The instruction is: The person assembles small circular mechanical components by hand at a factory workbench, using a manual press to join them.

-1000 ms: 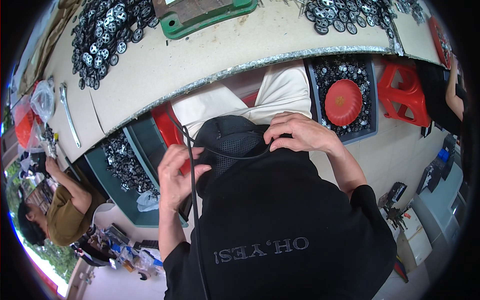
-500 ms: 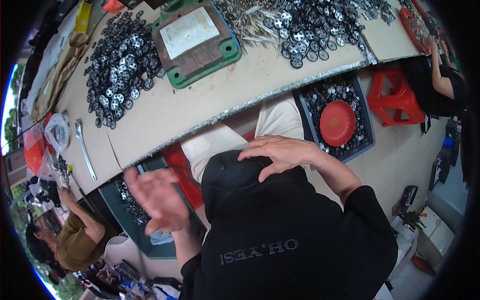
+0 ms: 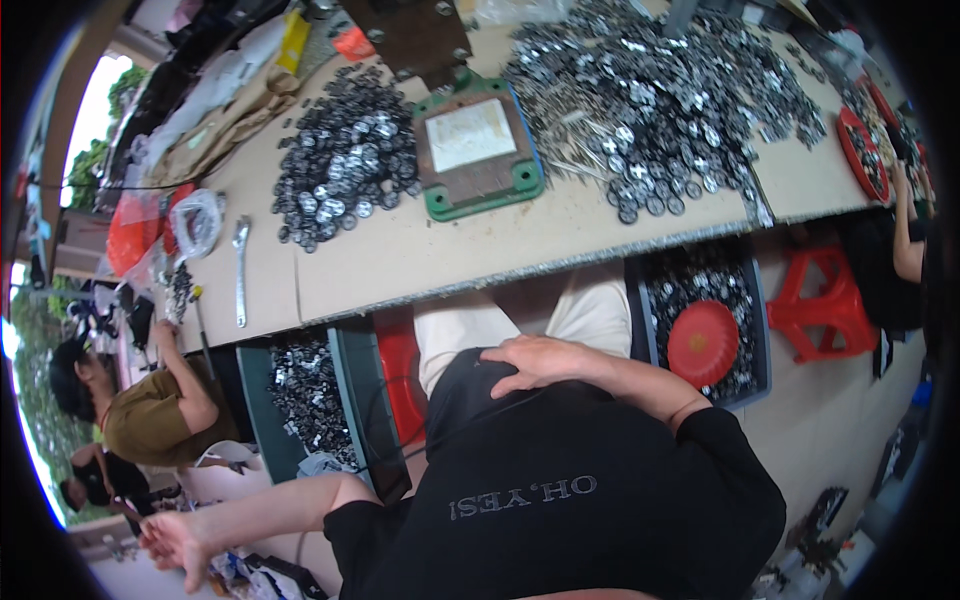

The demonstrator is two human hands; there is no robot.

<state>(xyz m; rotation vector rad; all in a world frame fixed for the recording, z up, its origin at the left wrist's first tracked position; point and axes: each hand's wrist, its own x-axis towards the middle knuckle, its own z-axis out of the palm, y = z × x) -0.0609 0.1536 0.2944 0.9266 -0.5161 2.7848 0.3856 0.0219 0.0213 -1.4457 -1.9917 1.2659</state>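
Note:
My left hand [image 3: 178,545] reaches out to the far left with the arm stretched sideways. Its fingers are loosely spread and slightly curled, and I see nothing held in them. My right hand [image 3: 538,362] rests on the front of my black shirt [image 3: 610,480] near my lap, fingers stretched out and holding nothing. Ahead of me on the table [image 3: 400,270] stands a green metal press base [image 3: 484,200] with a pale plate on top. Small black-and-silver wheels [image 3: 345,165] lie heaped to its left. More wheels [image 3: 650,180] and thin metal pins [image 3: 575,150] lie to its right.
A green bin [image 3: 262,405] of small parts stands left of my legs. At right, a grey bin [image 3: 763,340] holds parts and a red dish [image 3: 703,343]. Beyond it is a red stool [image 3: 822,305]. A wrench [image 3: 241,270] lies on the table. Co-workers [image 3: 155,415] sit at the left; another is far right.
My left hand has swung from in front of my body out to the far left. My right hand stays at my shirt front. The view has shifted, showing more of the table.

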